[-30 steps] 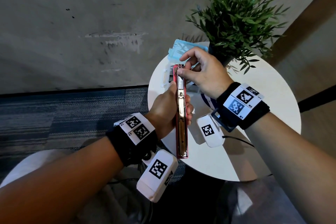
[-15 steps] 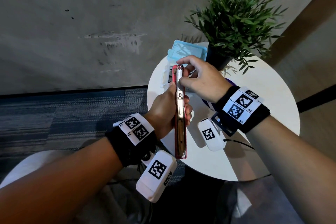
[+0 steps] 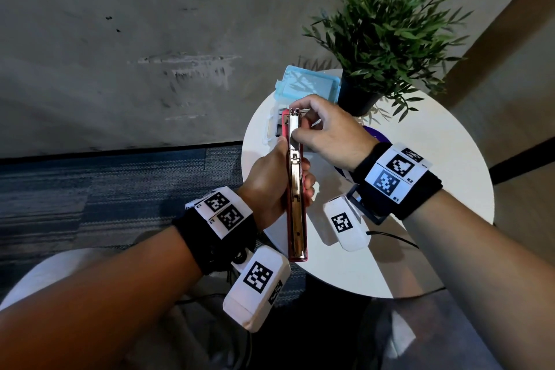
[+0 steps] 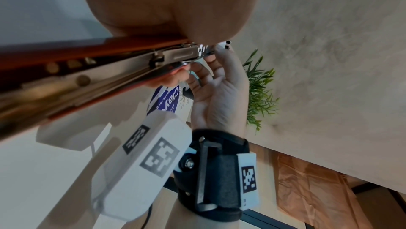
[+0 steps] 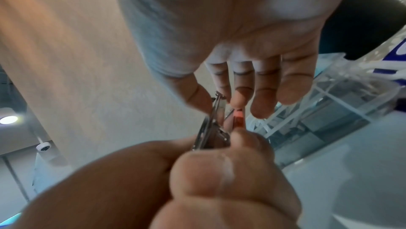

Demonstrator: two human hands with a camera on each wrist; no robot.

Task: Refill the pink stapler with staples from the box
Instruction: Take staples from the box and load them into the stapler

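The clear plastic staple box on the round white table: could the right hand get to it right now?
Probably not at once: the right hand is pinching the front end of the pink stapler. The clear plastic staple box lies uncovered just beyond, so letting go should free the way.

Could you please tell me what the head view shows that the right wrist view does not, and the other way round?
Only the head view shows the whole pink stapler lying open above the round white table, the potted plant and the light blue lid. Only the right wrist view shows the clear plastic box up close and the right fingertips from beneath. Both show the left hand holding the stapler and the right hand pinching its metal front end.
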